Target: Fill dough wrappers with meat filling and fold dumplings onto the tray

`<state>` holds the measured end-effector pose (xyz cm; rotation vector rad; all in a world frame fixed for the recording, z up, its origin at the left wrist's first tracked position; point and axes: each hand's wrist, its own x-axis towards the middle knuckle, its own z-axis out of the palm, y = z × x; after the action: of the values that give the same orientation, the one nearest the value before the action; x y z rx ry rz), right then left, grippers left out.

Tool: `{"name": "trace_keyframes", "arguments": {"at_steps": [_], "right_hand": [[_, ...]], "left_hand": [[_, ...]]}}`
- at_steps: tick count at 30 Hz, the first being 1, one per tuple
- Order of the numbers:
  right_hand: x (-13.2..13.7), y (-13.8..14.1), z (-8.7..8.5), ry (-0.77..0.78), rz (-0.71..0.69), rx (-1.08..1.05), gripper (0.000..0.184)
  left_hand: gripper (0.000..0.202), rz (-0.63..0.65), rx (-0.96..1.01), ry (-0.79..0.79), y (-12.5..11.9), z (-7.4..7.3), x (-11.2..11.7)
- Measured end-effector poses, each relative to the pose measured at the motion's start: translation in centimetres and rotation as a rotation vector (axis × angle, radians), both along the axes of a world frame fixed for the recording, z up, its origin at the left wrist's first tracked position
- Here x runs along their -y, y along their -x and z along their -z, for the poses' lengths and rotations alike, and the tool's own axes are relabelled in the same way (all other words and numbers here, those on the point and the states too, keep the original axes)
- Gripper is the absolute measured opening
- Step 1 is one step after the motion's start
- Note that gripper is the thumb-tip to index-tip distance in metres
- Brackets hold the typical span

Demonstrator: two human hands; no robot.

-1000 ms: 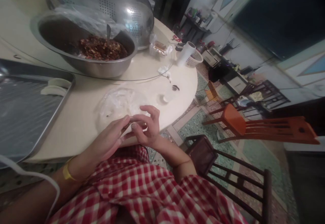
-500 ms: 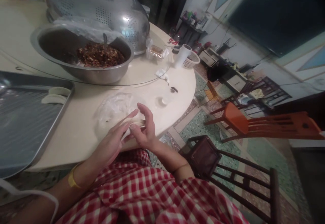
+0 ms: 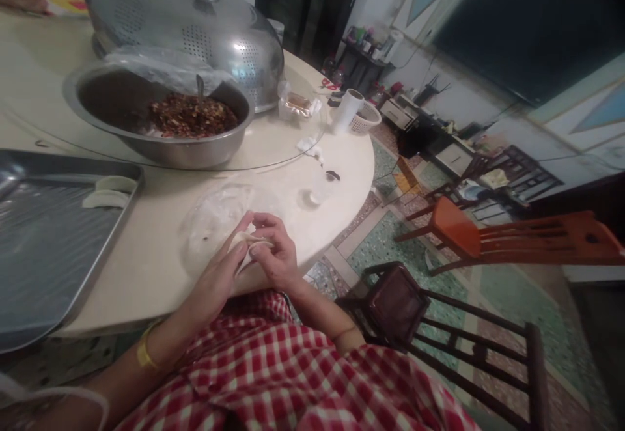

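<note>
Compared with half a second earlier, the right hand (image 3: 278, 252) has curled its raised index finger down onto the dough piece (image 3: 243, 238). Both hands are partly closed on it: the left hand (image 3: 222, 275) cradles it from one side, the right grips its edge. It is held over the near edge of the table (image 3: 146, 249) (fingers partly hide it). Crumpled plastic (image 3: 208, 213) lies just beside, at 11 o'clock; the metal bowl (image 3: 190, 152) of dark mixture (image 3: 180, 117) stands beyond, also at 11. At 9 o'clock, the tray (image 3: 39, 268) holds pale folded pieces (image 3: 105, 199).
</note>
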<state>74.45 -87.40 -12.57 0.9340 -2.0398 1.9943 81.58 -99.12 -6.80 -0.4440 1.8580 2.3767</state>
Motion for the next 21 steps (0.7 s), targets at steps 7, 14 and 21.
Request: {"name": "trace_keyframes", "arguments": {"at_steps": [7,14,21], "right_hand": [[1.0,-1.5,-0.6,0.19,0.075,0.104,0.035],[1.1,-2.2,-1.1,0.302,0.019,0.549,0.038],[1.6,-1.6,-1.7,0.425,-0.011,0.838,0.049]], "left_hand": [[0.079,-0.001,0.034,-0.046,-0.2,0.0,0.1],[0.062,0.049,-0.004,0.235,-0.5,0.7,2.0],[0.026,-0.176,-0.448,0.801,-1.1,0.8,2.5]]}}
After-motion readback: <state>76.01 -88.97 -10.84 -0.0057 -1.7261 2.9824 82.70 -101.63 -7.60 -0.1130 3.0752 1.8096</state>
